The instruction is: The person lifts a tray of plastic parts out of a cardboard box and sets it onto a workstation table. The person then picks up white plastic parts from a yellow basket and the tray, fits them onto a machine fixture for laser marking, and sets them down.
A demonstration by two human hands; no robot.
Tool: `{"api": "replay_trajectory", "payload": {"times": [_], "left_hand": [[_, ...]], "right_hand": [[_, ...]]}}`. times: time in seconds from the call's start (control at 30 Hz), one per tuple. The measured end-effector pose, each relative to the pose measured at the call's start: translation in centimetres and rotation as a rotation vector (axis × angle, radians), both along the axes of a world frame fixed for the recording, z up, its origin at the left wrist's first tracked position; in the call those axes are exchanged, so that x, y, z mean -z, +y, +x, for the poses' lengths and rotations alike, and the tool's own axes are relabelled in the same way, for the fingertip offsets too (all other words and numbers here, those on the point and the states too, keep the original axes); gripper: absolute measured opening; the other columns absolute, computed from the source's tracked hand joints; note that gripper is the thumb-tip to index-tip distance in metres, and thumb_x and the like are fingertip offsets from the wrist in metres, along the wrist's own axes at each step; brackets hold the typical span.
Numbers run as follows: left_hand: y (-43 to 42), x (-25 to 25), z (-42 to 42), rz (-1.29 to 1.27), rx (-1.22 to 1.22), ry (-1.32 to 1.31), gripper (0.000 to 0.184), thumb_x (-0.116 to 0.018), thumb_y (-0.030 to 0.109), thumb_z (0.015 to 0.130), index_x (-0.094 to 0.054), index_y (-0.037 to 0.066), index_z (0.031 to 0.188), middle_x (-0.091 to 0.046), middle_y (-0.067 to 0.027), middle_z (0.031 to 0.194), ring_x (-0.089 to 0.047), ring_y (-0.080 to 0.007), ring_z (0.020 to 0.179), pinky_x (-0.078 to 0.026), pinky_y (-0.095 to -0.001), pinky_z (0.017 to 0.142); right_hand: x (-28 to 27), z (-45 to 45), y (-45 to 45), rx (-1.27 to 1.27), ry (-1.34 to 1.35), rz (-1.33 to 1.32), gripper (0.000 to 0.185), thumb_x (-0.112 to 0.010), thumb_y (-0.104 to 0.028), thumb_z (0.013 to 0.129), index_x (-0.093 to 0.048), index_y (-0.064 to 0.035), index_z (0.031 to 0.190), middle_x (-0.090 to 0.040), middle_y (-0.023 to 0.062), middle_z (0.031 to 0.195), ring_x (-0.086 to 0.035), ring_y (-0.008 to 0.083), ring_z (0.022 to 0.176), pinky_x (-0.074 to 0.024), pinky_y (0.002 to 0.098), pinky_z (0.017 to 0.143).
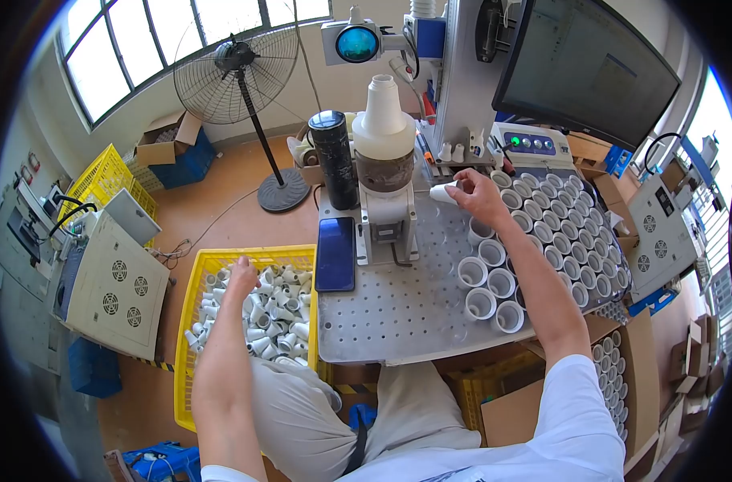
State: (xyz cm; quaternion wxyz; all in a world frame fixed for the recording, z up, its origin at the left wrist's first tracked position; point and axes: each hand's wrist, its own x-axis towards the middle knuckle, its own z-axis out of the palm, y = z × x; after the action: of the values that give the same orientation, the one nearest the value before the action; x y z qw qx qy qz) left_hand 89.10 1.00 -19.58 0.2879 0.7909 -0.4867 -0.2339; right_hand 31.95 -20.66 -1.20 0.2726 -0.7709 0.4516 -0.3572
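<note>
My right hand is closed around a small white tapered plastic cup, held on its side above the perforated metal table. Beneath that forearm, white cups stand in rows with their open ends up. My left hand is low over a yellow crate full of loose white cups. Its fingers look curled in; whatever they hold is hidden. A white cone-shaped piece sits upright on the fixture in the middle, under the round lens of a machine.
A phone and a black cylinder lie left of the fixture. At the right are a monitor, a control box and a carton with stacked cups. A fan stands behind the crate.
</note>
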Motion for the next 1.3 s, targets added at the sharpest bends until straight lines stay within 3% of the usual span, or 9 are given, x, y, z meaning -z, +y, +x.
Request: {"api": "replay_trajectory", "payload": {"times": [0.23,0.43,0.53,0.6,0.7,0.83,0.93,1.07,1.3], "left_hand": [[2.4,0.0,1.9,-0.117,-0.115,0.079,0.006,-0.073,0.004,0.062,-0.072,0.001,0.068,-0.056,-0.0267,0.109,-0.057,-0.0399,0.101,-0.05,-0.0432,0.086],[3.3,-1.5,1.4,0.01,-0.024,-0.118,0.005,-0.074,0.004,0.062,-0.072,0.001,0.065,-0.057,-0.0261,0.11,-0.058,-0.039,0.104,-0.05,-0.0415,0.089],[3.1,-3.8,-0.9,0.057,-0.008,-0.127,0.01,-0.065,0.004,0.072,-0.07,-0.003,0.076,-0.056,-0.0276,0.11,-0.057,-0.0406,0.104,-0.049,-0.043,0.089],[3.0,-7.0,-4.1,0.048,-0.286,0.091,0.018,-0.053,0.004,0.08,-0.065,-0.006,0.09,-0.056,-0.0293,0.109,-0.055,-0.0437,0.103,-0.047,-0.0449,0.09],[3.0,-8.3,-5.3,0.095,-0.118,-0.106,0.023,-0.047,0.005,0.083,-0.059,-0.008,0.097,-0.055,-0.0313,0.109,-0.053,-0.0457,0.103,-0.044,-0.0469,0.091],[1.6,-9.2,-5.8,0.0,-0.243,0.03,0.023,-0.05,0.007,0.081,-0.061,-0.007,0.096,-0.054,-0.0313,0.109,-0.055,-0.0417,0.102,-0.045,-0.0461,0.088],[0.2,-10.8,-5.8,0.011,-0.05,-0.227,0.024,-0.05,0.009,0.081,-0.061,-0.005,0.097,-0.055,-0.0293,0.107,-0.058,-0.0367,0.097,-0.046,-0.044,0.084],[-3.9,-14.0,-9.6,-0.666,-0.118,0.145,0.02,-0.038,0.01,0.084,-0.055,-0.001,0.087,-0.066,-0.0142,0.091,-0.062,-0.0217,0.081,-0.05,-0.034,0.077],[-8.5,-28.4,-19.2,-0.909,-0.015,0.091,0.029,-0.038,0.012,0.081,-0.065,-0.001,0.085,-0.065,-0.0141,0.096,-0.058,-0.0237,0.093,-0.042,-0.033,0.09]], "right_hand": [[-0.4,0.1,0.3,-0.016,-0.01,0.029,0.045,-0.074,-0.034,0.079,-0.061,0.0015,0.104,-0.064,0.0091,0.075,-0.058,0.015,0.066,-0.0477,0.0294,0.065],[-0.2,0.1,0.4,-0.035,-0.077,0.028,0.044,-0.075,-0.032,0.078,-0.061,0.002,0.103,-0.062,0.0076,0.071,-0.057,0.0133,0.062,-0.0467,0.029,0.061],[-0.5,0.0,0.6,-0.038,-0.08,0.037,0.044,-0.075,-0.031,0.078,-0.061,0.0021,0.104,-0.062,0.0076,0.072,-0.057,0.0133,0.062,-0.0469,0.0289,0.06],[-0.6,0.0,0.6,-0.035,-0.073,0.041,0.044,-0.075,-0.031,0.078,-0.061,0.002,0.104,-0.062,0.0077,0.072,-0.058,0.0134,0.062,-0.0471,0.0289,0.06],[-0.5,-0.2,0.5,-0.049,-0.104,0.069,0.044,-0.076,-0.03,0.078,-0.06,0.0014,0.103,-0.062,0.0073,0.073,-0.058,0.0135,0.062,-0.0473,0.0289,0.06],[-0.1,-0.4,-0.1,-0.043,-0.095,0.054,0.044,-0.076,-0.029,0.075,-0.058,0.0,0.102,-0.062,0.0076,0.076,-0.059,0.0149,0.068,-0.0478,0.0298,0.064],[0.1,-0.5,-0.4,-0.041,-0.117,0.04,0.043,-0.076,-0.027,0.073,-0.056,-0.0007,0.1,-0.061,0.0081,0.079,-0.059,0.0156,0.072,-0.048,0.0303,0.066],[0.0,-0.9,-0.9,-0.015,-0.166,0.056,0.04,-0.076,-0.025,0.071,-0.052,-0.0012,0.092,-0.056,0.008,0.081,-0.057,0.0163,0.075,-0.0495,0.0292,0.07],[-4.9,-0.4,-0.5,-0.094,-0.706,0.33,0.029,-0.074,-0.011,0.076,-0.048,-0.0039,0.087,-0.052,0.0062,0.088,-0.059,0.0163,0.081,-0.0533,0.0293,0.079]]}}
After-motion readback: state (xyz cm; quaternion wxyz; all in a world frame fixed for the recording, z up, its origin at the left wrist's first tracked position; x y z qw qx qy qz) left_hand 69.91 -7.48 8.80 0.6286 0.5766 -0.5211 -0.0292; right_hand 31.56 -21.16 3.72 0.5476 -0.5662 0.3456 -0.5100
